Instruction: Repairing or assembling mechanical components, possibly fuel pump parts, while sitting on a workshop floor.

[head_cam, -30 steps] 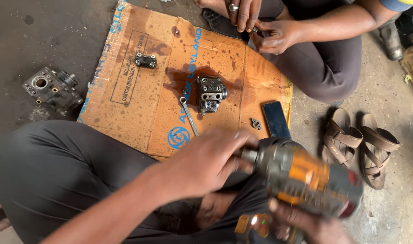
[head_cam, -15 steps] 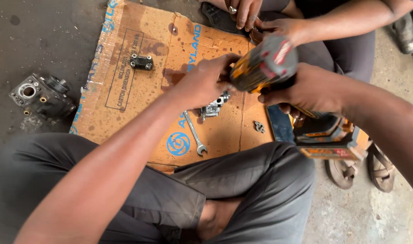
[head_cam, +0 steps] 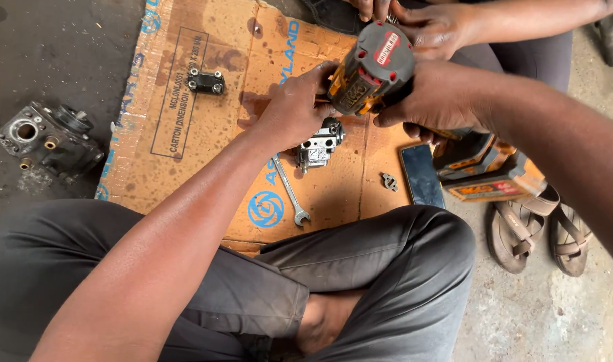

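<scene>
The person sits cross-legged on the floor with a flattened cardboard sheet [head_cam: 186, 134] laid out in front, and both arms reach forward over it. The right hand [head_cam: 440, 100] is wrapped shut around the grip of an orange and grey cordless power tool [head_cam: 373, 70], whose rear cap faces the camera and whose nose points down toward the cardboard. The right forearm comes in from the right edge, angled across the sheet's right border. The left hand [head_cam: 296, 110] is curled around the tool's front end, fingers bent and closed there; whether it also touches the part below cannot be told. The left forearm runs diagonally up from the lower left, crossing the near edge of the cardboard.

Directly under the tool's nose, near the middle of the cardboard, stands a small metal pump body [head_cam: 318, 144]. A spanner [head_cam: 290, 194] lies just beside it, toward the person. A small black bracket [head_cam: 206, 82] sits further up the sheet. A dark phone [head_cam: 420, 175] lies at the cardboard's right edge.

Another person's hands [head_cam: 435, 28] are at the far edge of the sheet.
</scene>
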